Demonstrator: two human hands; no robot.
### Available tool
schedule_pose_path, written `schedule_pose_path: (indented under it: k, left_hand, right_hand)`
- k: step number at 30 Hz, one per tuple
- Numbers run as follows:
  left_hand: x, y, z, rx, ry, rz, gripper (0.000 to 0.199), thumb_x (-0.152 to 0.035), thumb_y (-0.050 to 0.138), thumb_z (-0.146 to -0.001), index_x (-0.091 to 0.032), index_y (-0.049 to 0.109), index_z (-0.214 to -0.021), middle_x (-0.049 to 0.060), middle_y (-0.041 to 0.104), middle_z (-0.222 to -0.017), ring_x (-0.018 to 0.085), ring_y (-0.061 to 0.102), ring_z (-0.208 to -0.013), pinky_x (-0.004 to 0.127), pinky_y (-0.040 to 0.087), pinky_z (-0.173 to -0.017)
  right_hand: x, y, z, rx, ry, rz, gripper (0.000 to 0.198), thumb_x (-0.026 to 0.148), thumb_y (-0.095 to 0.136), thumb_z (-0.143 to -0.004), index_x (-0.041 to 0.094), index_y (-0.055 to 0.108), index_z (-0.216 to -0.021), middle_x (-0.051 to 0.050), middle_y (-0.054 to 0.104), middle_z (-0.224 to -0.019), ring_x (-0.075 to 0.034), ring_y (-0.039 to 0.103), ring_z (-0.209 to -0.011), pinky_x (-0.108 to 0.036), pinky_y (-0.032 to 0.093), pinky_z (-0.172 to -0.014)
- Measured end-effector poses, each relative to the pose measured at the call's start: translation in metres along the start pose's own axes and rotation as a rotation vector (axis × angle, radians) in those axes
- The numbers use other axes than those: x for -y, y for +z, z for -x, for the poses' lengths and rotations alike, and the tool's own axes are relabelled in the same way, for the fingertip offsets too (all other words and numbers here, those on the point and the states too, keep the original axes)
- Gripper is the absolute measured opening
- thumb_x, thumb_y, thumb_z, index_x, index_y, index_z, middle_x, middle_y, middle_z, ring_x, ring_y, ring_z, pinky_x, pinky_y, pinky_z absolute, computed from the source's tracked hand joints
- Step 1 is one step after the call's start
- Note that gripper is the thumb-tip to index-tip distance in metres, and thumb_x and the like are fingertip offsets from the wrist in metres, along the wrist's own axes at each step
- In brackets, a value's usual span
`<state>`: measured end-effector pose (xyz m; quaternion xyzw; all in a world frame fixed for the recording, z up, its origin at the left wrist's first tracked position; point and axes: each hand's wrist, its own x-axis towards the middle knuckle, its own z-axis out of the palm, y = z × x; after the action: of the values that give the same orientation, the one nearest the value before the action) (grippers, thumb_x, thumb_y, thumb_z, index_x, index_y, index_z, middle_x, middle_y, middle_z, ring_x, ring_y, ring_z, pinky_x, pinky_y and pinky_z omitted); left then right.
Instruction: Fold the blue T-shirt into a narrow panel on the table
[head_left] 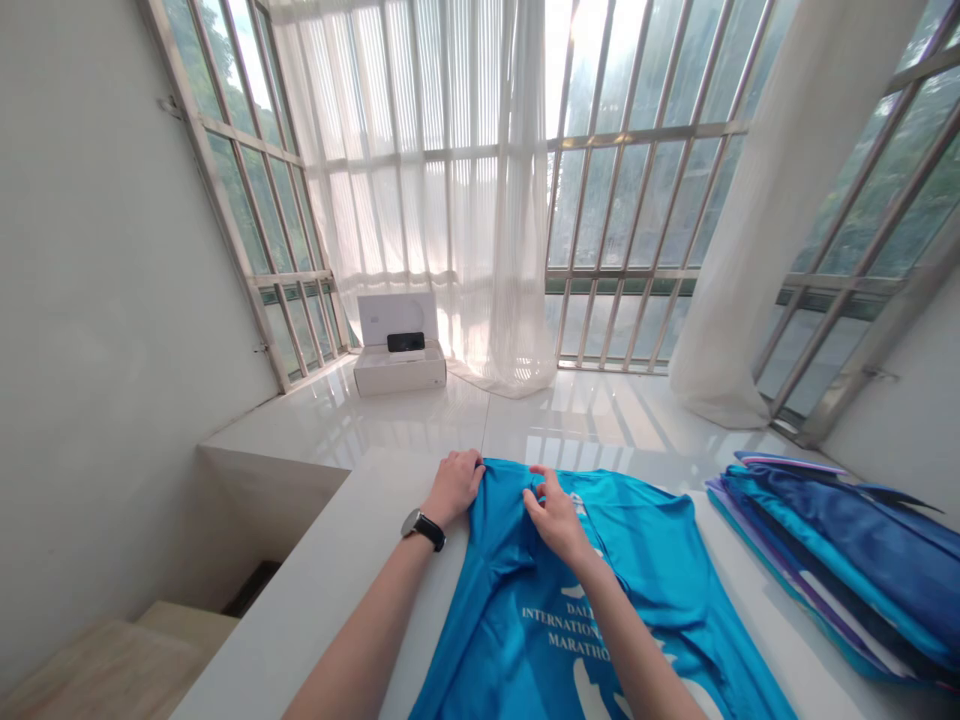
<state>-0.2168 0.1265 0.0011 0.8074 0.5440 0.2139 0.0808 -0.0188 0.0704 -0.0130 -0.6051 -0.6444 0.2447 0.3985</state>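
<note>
Blue shirt [600, 610] flat on white tabletop [330, 590]. Left hand [454, 486] grip pinches shirt edge. Right hand [553, 514] grip pinches shirt top. Shirt pile [840, 560] at right.

White table [352, 560], smooth top, running from the near edge toward the far window side. Lying flat on it, near centre: a bright blue shirt [525, 620] with white lettering (partly readable, "INTERNATIONAL MARATHON"), spread out with its far end bunched. On the right side of the table, just beside the shirt but apart from it: a stack of folded shirts [832, 560] in blue, teal and purple, edges fanned out. Left part of the tabletop bare.
</note>
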Motion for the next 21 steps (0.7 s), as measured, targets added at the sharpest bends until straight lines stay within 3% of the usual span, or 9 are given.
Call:
schedule_pose_path:
  k: [6, 10, 12, 14, 17, 19, 21]
  left_hand:
    - [-0.004, -0.002, 0.003, -0.022, -0.020, -0.027, 0.025, -0.029, 0.043, -0.099, -0.018, 0.061, -0.114, 0.013, 0.064, -0.116, 0.029, 0.054, -0.113, 0.042, 0.043, -0.098]
    - [-0.016, -0.032, 0.009, -0.035, 0.006, -0.016, 0.032, -0.030, 0.043, -0.099, -0.018, 0.058, -0.125, 0.016, 0.058, -0.130, 0.031, 0.050, -0.123, 0.042, 0.041, -0.102]
    - [-0.024, -0.056, 0.028, 0.018, 0.030, -0.009, 0.030, -0.033, 0.048, -0.097, -0.019, 0.062, -0.119, 0.014, 0.064, -0.122, 0.029, 0.058, -0.113, 0.038, 0.045, -0.096]
    - [-0.033, -0.081, 0.065, 0.119, 0.043, 0.012, 0.025, -0.038, 0.055, -0.093, -0.022, 0.068, -0.106, 0.010, 0.071, -0.103, 0.027, 0.065, -0.094, 0.034, 0.048, -0.083]
    - [-0.050, -0.108, 0.156, 0.209, -0.039, 0.124, 0.025, -0.045, 0.053, -0.093, -0.026, 0.069, -0.096, 0.006, 0.072, -0.090, 0.024, 0.066, -0.080, 0.031, 0.048, -0.073]
    - [-0.059, -0.111, 0.233, 0.152, -0.165, 0.240, 0.027, -0.049, 0.052, -0.093, -0.028, 0.068, -0.094, 0.003, 0.072, -0.088, 0.023, 0.066, -0.080, 0.031, 0.049, -0.074]
    - [-0.063, -0.097, 0.309, -0.010, -0.364, 0.342, 0.029, -0.055, 0.052, -0.091, -0.031, 0.068, -0.091, 0.002, 0.073, -0.086, 0.023, 0.066, -0.078, 0.031, 0.052, -0.073]
  right_hand:
    - [-0.007, 0.005, 0.003, -0.030, -0.019, 0.141, 0.039, 0.030, 0.043, -0.090, 0.022, 0.050, -0.127, -0.003, 0.068, -0.079, -0.026, 0.070, -0.080, -0.035, 0.052, -0.075]
    - [-0.007, 0.008, 0.005, -0.021, -0.028, 0.226, 0.034, 0.024, 0.046, -0.091, 0.020, 0.055, -0.123, -0.009, 0.073, -0.100, -0.024, 0.070, -0.097, -0.032, 0.052, -0.085]
    - [-0.005, 0.007, 0.006, -0.017, -0.031, 0.268, 0.033, 0.021, 0.046, -0.092, 0.018, 0.056, -0.123, -0.012, 0.072, -0.111, -0.023, 0.068, -0.105, -0.030, 0.050, -0.090]
    - [-0.002, 0.005, 0.009, -0.015, -0.027, 0.311, 0.032, 0.020, 0.043, -0.094, 0.018, 0.057, -0.123, -0.012, 0.070, -0.117, -0.022, 0.067, -0.108, -0.029, 0.049, -0.092]
    - [0.008, -0.004, 0.013, -0.017, -0.007, 0.376, 0.033, 0.021, 0.043, -0.095, 0.019, 0.056, -0.126, -0.012, 0.065, -0.124, -0.022, 0.065, -0.109, -0.029, 0.049, -0.088]
    - [0.021, -0.012, 0.015, -0.013, -0.009, 0.415, 0.034, 0.023, 0.045, -0.096, 0.017, 0.056, -0.128, -0.016, 0.060, -0.130, -0.024, 0.065, -0.109, -0.030, 0.049, -0.086]
    - [0.038, -0.017, 0.017, 0.011, -0.048, 0.447, 0.035, 0.025, 0.044, -0.096, 0.014, 0.057, -0.127, -0.019, 0.058, -0.132, -0.026, 0.065, -0.109, -0.032, 0.048, -0.085]
